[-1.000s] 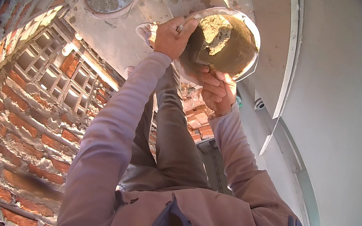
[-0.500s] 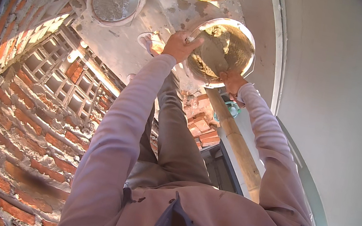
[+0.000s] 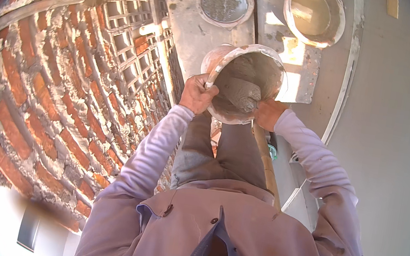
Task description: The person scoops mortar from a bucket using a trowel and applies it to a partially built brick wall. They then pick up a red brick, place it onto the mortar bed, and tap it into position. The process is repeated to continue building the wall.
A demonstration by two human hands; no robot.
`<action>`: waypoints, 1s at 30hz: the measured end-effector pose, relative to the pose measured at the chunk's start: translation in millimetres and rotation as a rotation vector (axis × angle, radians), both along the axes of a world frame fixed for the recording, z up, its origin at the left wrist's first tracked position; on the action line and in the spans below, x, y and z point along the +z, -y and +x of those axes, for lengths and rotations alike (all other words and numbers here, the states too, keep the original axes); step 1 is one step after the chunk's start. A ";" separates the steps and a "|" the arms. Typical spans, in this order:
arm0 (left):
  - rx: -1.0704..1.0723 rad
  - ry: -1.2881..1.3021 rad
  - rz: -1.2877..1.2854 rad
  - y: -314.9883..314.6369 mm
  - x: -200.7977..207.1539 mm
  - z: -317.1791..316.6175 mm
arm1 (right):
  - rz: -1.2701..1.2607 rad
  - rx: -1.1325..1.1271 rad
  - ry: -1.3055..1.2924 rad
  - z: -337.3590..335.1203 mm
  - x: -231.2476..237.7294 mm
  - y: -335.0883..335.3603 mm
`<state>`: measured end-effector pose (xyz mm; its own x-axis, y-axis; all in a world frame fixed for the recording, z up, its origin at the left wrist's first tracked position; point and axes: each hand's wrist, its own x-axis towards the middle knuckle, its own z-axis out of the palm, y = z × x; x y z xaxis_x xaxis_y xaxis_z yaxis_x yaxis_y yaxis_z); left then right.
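Observation:
A pale round bucket [image 3: 216, 64] hangs in front of my legs, its mouth tilted toward me. Grey wet mortar [image 3: 242, 68] coats its inside. In it lies a smooth, mortar-covered shape like a trowel blade [image 3: 242, 94]. My left hand [image 3: 199, 94] is closed around the bucket's left rim, thumb over the lip. Closed at the lower right rim, my right hand [image 3: 270, 114] meets the end of the blade-like shape. Whether a handle is also inside that fist is hidden.
Ahead stand a bucket of grey mix [image 3: 224, 3] and a bucket holding murky liquid [image 3: 313, 15], on a stained board floor [image 3: 181, 22]. A rough brick wall [image 3: 53, 104] with openwork blocks rises at left. A smooth pale wall [image 3: 392, 131] runs along the right. A bamboo pole [image 3: 269, 167] passes beside my legs.
The bucket has been lifted and drawn nearer to me, its mouth tipping my way. Both hands came back with it, and the view has shifted, showing more of the brick wall.

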<state>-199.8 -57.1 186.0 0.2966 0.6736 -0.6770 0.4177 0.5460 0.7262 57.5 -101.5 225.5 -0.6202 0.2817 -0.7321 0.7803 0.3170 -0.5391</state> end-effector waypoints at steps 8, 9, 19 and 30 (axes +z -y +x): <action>0.556 -0.064 0.249 2.2 186.6 -113.5 | 0.625 0.105 0.034 -80.8 145.8 -144.7; 0.602 -0.110 0.304 1.1 203.3 -122.6 | 0.674 0.259 -0.001 -100.4 150.0 -163.7; 1.179 -0.366 0.669 60.5 301.4 -193.3 | 0.131 0.563 -0.282 -244.8 207.9 -144.7; 1.648 -0.256 0.727 164.8 324.5 -215.1 | -0.043 0.683 -0.529 -300.6 258.7 -74.0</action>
<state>-414.9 -222.0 510.4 -0.9559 0.2866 -0.0647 -0.0344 0.1094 0.9934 -243.1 -27.6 484.1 -0.9059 -0.2976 -0.3013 0.0700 0.5964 -0.7996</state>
